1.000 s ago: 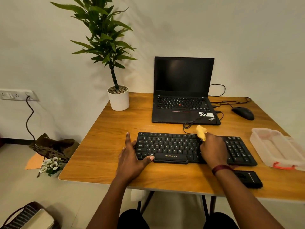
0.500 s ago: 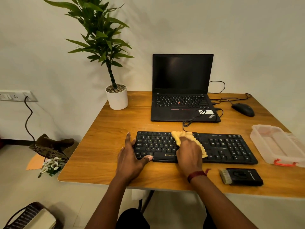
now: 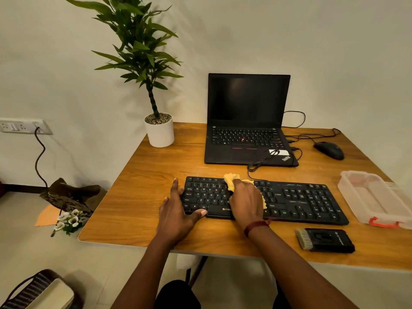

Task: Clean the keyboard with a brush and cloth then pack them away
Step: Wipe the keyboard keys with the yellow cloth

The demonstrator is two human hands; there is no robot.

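One keyboard (image 3: 296, 202) lies mid-frame on the table (image 3: 138, 197), with one open laptop (image 3: 247, 103) behind it. Left hand (image 3: 178, 210): fingers straight along the keyboard's left end, thumb on its front edge. Right hand (image 3: 246, 202): fingers curled over one yellow cloth (image 3: 231, 180), pressing it on the middle keys and hiding them. One brush (image 3: 325, 240) lower right; one clear box (image 3: 374, 197) at the right edge; one mouse (image 3: 329, 150); one potted plant (image 3: 159, 130).
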